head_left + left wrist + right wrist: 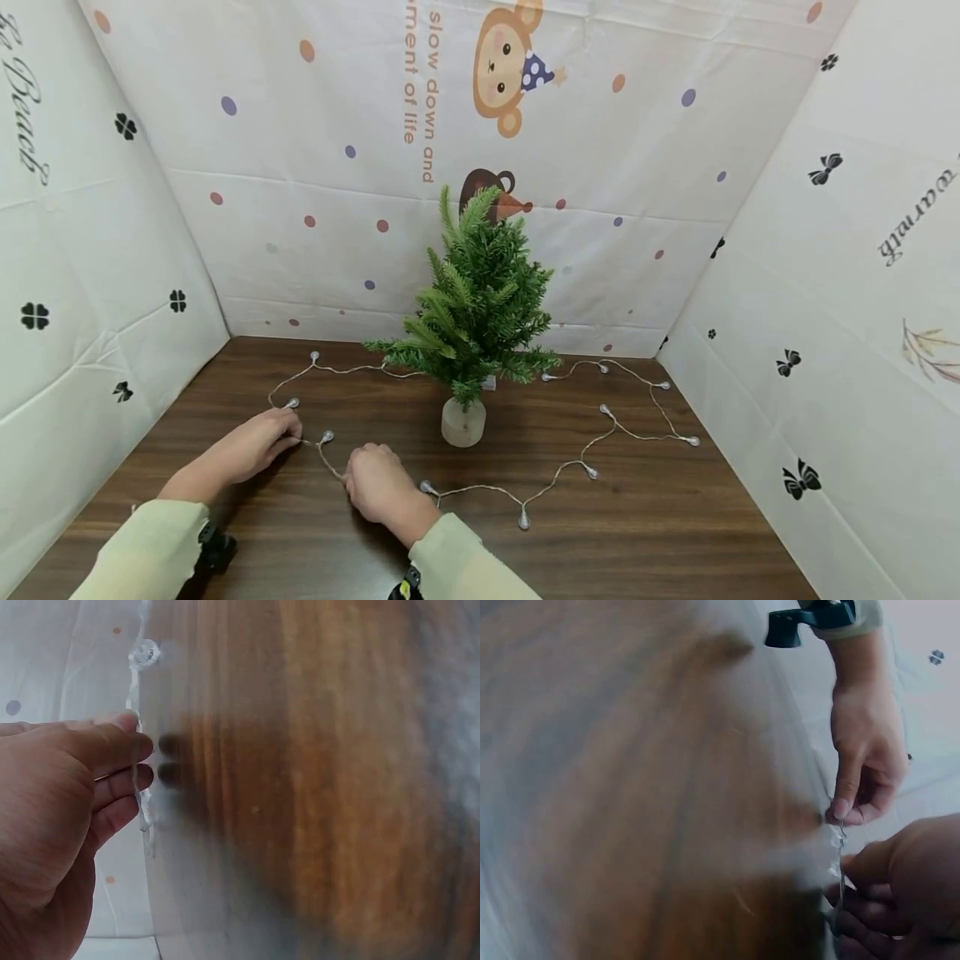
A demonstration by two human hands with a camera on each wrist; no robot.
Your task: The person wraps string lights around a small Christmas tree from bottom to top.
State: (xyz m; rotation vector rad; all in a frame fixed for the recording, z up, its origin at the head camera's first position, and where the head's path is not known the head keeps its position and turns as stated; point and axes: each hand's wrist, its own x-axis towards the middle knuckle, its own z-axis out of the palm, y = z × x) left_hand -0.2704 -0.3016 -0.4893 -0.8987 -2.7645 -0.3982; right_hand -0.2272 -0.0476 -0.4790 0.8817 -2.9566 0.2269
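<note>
A string light (483,487) with clear round bulbs winds over the wooden table around a small green artificial tree (480,308) on a pale round base (463,422). My left hand (258,443) pinches the wire at the left, between two bulbs; in the left wrist view its thumb and fingers close on the strand just below a bulb (145,653). To its right, nearer the front, my right hand (381,483) grips the same wire, its fingertips hidden in the head view. A short run of wire with one bulb (327,436) spans between the hands.
The dark wooden table (637,533) meets a printed white cloth backdrop (300,250) at the back, with white cloth side walls (795,333) left and right. The string light runs behind the tree and along the table's right side.
</note>
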